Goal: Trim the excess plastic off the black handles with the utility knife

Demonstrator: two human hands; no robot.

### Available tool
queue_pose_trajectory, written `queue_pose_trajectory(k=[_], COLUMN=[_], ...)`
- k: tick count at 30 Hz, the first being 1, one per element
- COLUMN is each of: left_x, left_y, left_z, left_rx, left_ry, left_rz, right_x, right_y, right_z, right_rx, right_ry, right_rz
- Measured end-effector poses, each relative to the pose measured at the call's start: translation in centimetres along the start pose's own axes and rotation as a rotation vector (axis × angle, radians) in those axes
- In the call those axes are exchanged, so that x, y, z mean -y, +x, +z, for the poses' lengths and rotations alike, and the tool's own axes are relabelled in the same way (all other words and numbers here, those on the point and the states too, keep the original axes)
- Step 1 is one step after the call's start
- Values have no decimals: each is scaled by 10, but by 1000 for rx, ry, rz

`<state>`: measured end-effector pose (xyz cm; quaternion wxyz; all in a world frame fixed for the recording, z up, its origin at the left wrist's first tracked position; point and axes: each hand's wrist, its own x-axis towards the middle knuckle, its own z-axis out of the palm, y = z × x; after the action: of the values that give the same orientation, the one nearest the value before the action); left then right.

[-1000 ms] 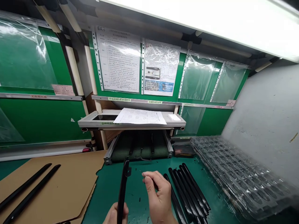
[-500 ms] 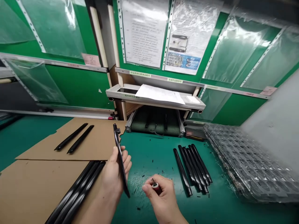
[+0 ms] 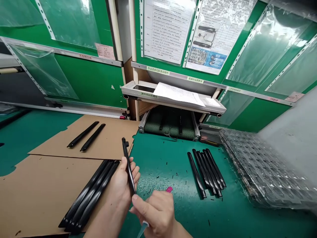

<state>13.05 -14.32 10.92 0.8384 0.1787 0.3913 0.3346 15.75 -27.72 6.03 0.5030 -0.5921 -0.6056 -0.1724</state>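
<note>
Left hand holds black strip; right hand holds pink-ended tool.

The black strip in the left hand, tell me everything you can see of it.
The black strip is long, slim and glossy, plastic by its look, with a small notched tab at its far end. It points away, leaning slightly left. The left hand grips its lower half; the right hand, holding a pink-ended tool, touches its near end.

R hand now at strip end
</note>
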Motion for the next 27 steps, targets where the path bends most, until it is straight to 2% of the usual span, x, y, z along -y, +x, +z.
queue_pose_trajectory(k=[2, 4, 7, 10, 13, 16, 19, 21, 23, 27], left_x=[-5, -11, -20, -28, -32, -34, -39, -44, -49, -56], left_y=[3, 6, 10, 12, 13, 15, 18, 20, 23, 31], left_z=[-6, -12, -18, -23, -28, -35, -41, -45, -46, -45], left_rx=[-47, -103, -140, -113, -95, -91, -95, -90, -90, -110], left_ry=[6, 18, 21, 14, 19, 15, 4, -5, -17, -41], left_rz=[3, 15, 54, 87, 94, 101, 107, 111, 116, 120], right_x=[6, 10, 9, 3, -1, -3, -4, -5, -5, -8], right_y=[-1, 0, 8, 21, 35, 45, 49, 51, 54, 66], right_z=[5, 10, 14, 18, 24, 34, 42, 45, 46, 46], right_rx=[-44, -116, -186, -144, -186, -244, -236, -215, -178, -121], right_ry=[-4, 39, 213, 585, 825, 872, 920, 877, 662, 7], right_rz=[-41, 65, 473, 870, 1036, 1067, 1097, 1083, 979, 607])
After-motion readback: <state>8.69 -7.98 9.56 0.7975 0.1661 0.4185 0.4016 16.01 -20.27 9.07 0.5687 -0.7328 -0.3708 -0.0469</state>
